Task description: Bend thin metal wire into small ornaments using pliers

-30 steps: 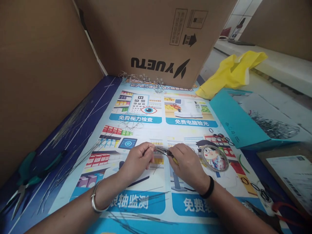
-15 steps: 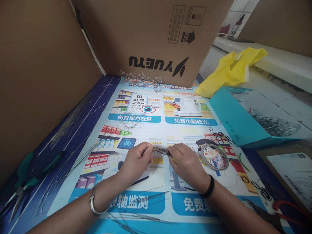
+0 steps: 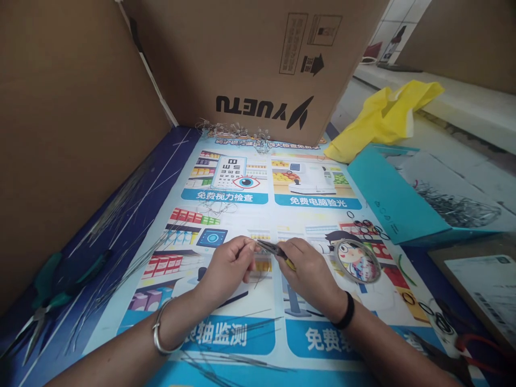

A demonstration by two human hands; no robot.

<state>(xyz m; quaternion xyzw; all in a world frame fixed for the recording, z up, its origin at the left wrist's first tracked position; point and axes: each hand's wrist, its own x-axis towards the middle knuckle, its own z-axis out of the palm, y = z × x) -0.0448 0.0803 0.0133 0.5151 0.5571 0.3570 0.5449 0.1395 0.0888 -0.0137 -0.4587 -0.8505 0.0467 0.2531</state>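
The right hand is gripping pliers, the left hand is pinching thin wire (barely visible) at their tips; bracing both wrists should help.

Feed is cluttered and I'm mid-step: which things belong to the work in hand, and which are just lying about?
In use: left hand, pinching at the plier tips (pinched item too small to tell); right hand, gripping yellow-handled pliers.

Lying about: green-handled pliers, tape roll, black rings, loose wires, teal box, yellow bag, cardboard box.
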